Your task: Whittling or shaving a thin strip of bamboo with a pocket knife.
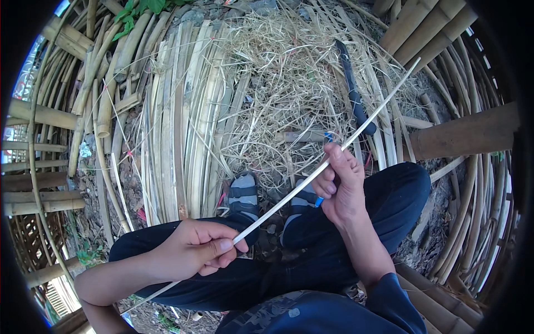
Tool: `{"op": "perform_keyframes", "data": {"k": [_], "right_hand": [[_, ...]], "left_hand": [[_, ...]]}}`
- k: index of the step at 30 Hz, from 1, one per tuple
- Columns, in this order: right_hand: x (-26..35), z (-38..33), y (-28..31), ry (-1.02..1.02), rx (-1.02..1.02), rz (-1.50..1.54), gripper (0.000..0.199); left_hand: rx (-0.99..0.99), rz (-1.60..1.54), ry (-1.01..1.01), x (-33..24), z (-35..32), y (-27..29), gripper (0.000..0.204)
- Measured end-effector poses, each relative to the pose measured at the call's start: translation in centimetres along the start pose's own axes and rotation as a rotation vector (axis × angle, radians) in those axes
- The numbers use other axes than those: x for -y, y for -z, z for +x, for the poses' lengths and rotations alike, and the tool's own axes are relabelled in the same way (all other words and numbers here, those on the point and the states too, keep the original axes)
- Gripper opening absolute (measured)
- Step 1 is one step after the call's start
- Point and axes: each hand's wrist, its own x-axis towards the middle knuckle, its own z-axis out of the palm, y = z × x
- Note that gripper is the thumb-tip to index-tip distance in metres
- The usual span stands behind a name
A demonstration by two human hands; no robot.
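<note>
A long, thin bamboo strip (pixel 281 204) runs slantwise across my lap, from the lower left up to the upper right. My left hand (pixel 208 247) pinches it between thumb and fingers, and the strip's tail passes behind that wrist. Higher up, the curled fingers of my right hand (pixel 343 181) grip the same strip near its upper part. A slim blue thing (pixel 319 201) pokes out beside the right fingers, with another blue bit above; most of it is hidden, so its kind is unclear. Beyond the right hand, the strip's free end points up and right.
Pale bamboo shavings (pixel 289 72) heap up in front of my feet. Split bamboo slats (pixel 189 111) lie left of them. A long, dark machete-like tool (pixel 353 92) rests at the right of the heap. Thick bamboo poles (pixel 467 133) and bent canes surround me.
</note>
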Motion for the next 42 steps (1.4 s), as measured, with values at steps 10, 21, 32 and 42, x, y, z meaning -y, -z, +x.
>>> {"op": "perform_keyframes", "data": {"k": [10, 21, 32, 42], "right_hand": [[5.1, 2.3, 4.4, 0.246, -0.168, 0.156, 0.012], [6.8, 2.6, 5.7, 0.304, -0.208, 0.157, 0.013], [4.8, 2.2, 3.8, 0.194, -0.215, 0.1, 0.016], [2.7, 1.3, 1.9, 0.118, -0.134, 0.038, 0.025]], "left_hand": [[-0.006, 0.067, 0.024, -1.0, 0.5, 0.3, 0.023], [0.029, 0.155, 0.046, -1.4, 0.5, 0.6, 0.024], [0.074, 0.222, 0.051, -1.0, 1.5, 0.4, 0.024], [0.083, 0.259, 0.006, -1.2, 1.9, 0.3, 0.024]]}}
